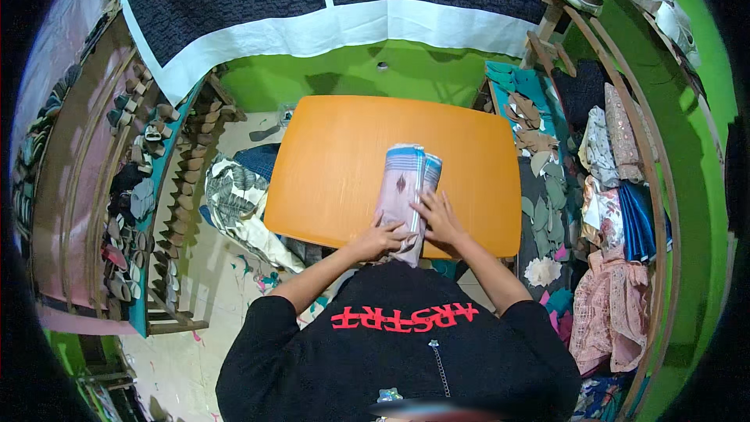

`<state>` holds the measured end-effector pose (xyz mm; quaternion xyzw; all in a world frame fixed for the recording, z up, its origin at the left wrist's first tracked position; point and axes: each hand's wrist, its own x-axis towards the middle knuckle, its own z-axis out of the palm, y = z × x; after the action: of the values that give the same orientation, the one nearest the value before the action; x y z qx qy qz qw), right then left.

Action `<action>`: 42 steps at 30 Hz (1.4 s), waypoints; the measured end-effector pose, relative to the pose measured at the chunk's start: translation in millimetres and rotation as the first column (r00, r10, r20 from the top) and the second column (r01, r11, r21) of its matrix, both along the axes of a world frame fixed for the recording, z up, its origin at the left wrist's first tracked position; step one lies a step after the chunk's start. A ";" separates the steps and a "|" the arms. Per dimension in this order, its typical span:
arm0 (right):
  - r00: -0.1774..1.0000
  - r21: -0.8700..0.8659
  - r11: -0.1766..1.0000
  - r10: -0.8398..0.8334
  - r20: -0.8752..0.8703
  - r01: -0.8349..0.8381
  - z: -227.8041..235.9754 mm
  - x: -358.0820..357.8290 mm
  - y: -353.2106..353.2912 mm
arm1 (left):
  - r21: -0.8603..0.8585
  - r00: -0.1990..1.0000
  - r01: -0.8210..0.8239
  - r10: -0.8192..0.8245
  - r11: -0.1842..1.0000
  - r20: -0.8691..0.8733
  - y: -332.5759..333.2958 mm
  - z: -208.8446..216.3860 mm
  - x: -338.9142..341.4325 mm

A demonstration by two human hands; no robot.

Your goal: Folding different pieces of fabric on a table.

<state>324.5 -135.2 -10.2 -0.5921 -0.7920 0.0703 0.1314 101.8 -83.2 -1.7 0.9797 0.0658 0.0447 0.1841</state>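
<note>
A folded cloth (399, 191), pale pink with a blue striped band at its far end and a small dark leaf-like motif, lies lengthwise on the orange table (336, 156). Its near end reaches the table's front edge, close to my black shirt. My left hand (376, 241) rests on the left side of the cloth near that end, fingers stretched over it. Along the right edge, a little farther up, my right hand (439, 217) lies with its fingers spread, touching the fold. Both palms face down, and their undersides are hidden.
Left of the table, a patterned cloth bundle (238, 191) lies beside a rack (160, 211) lined with shoe parts. On the right, a shelf holds grey cut pieces (551, 207), folded fabrics (613, 289) and a wooden rail (648, 148). Scraps litter the floor at left.
</note>
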 end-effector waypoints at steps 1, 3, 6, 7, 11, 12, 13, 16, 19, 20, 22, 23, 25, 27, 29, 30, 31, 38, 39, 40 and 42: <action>0.994 -0.073 0.993 0.097 0.042 -0.093 -1.3 -2.3 -2.4 | -0.002 1.000 0.001 -0.001 1.000 0.001 -1.9 -6.8 -2.4; 0.991 -0.071 0.989 0.133 0.006 -0.132 3.2 -7.0 -5.4 | 0.007 1.000 0.026 -0.026 1.000 0.001 -5.4 -8.0 -3.8; 0.980 -0.055 0.982 0.175 -0.097 -0.181 -11.9 -6.4 -11.0 | -0.024 0.996 0.089 -0.090 0.996 -0.008 -3.4 13.4 -0.9; 0.973 -0.052 0.980 0.183 -0.143 -0.192 -18.8 -5.9 -11.6 | -0.022 0.996 0.091 -0.091 0.996 -0.008 2.5 13.6 -2.3; 0.952 -0.043 0.987 0.135 -0.275 -0.152 -40.9 -6.1 -19.1 | -0.606 0.951 0.055 0.144 0.794 0.275 32.7 13.1 3.7; 0.924 -0.050 0.991 0.096 -0.371 -0.123 -46.3 -6.2 -19.7 | -0.615 0.871 0.059 0.260 0.786 0.416 40.1 11.3 8.5; 0.909 0.029 0.995 0.101 -0.405 -0.098 -40.5 -9.9 -22.1 | -0.726 0.872 0.049 0.325 0.686 0.366 45.8 -2.9 9.8; 0.825 -0.007 0.996 -0.075 -0.560 0.085 -55.9 -14.4 -16.1 | -0.798 0.946 -0.095 0.304 0.595 0.113 58.3 -37.1 16.6; 0.738 -0.098 0.855 -0.492 -0.462 0.509 -120.1 4.2 -6.6 | -0.943 0.895 -0.115 0.445 0.313 0.038 56.3 -53.2 27.0; 0.678 -0.180 0.770 -0.628 -0.382 0.612 -126.0 -0.3 4.7 | -0.992 0.801 -0.109 0.585 -0.065 -0.127 57.2 -62.5 25.7; 0.671 -0.277 0.769 -0.639 -0.376 0.576 -34.1 -25.4 23.8 | -0.995 0.812 -0.015 0.580 -0.096 -0.069 59.0 -82.2 10.9; 0.627 -0.338 0.723 -0.690 -0.361 0.602 -23.6 -20.8 29.5 | -0.986 0.785 -0.130 0.619 0.105 -0.037 55.9 -72.6 18.3; 0.584 -0.392 0.680 -0.733 -0.347 0.620 -20.5 -15.5 37.5 | -0.898 0.687 -0.245 0.719 0.366 0.106 53.9 -60.7 31.8; 0.520 -0.368 0.593 -0.805 -0.284 0.716 -23.4 -12.9 43.7 | -0.848 0.650 -0.389 0.760 0.361 0.025 61.4 -56.1 43.6; 0.492 -0.389 0.573 -0.819 -0.296 0.721 -22.0 -11.4 44.6 | -0.780 0.554 -0.548 0.830 0.304 -0.065 69.1 -54.2 54.8; 0.463 -0.413 0.555 -0.831 -0.307 0.722 -16.9 -12.5 45.0 | -0.781 0.551 -0.546 0.832 0.303 -0.063 73.9 -55.8 55.9; 0.466 -0.411 0.557 -0.830 -0.306 0.722 -12.3 -15.5 44.1 | -0.712 0.527 -0.634 0.843 0.303 -0.110 78.6 -57.3 56.0; 0.381 -0.094 0.533 -0.707 -0.596 0.841 -40.8 -19.7 32.8 | -0.538 0.353 -0.796 0.935 0.276 -0.043 68.3 -42.5 83.4; 0.363 -0.163 0.526 -0.748 -0.555 0.835 -40.6 -16.1 32.9 | -0.505 0.355 -0.807 0.935 0.306 0.000 64.7 -44.6 84.4; 0.346 -0.230 0.513 -0.787 -0.510 0.827 -40.4 -12.7 32.9 | -0.470 0.359 -0.816 0.932 0.336 0.043 61.1 -46.7 85.4; 0.369 -0.222 0.520 -0.792 -0.486 0.825 -43.4 -0.9 31.2 | -0.370 0.362 -0.853 0.928 0.368 0.087 58.7 -40.0 91.9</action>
<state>323.6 -104.0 -53.6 -0.8534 -0.3309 0.1343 0.3797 193.7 -24.5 -41.7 0.7315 0.5688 0.2675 0.2641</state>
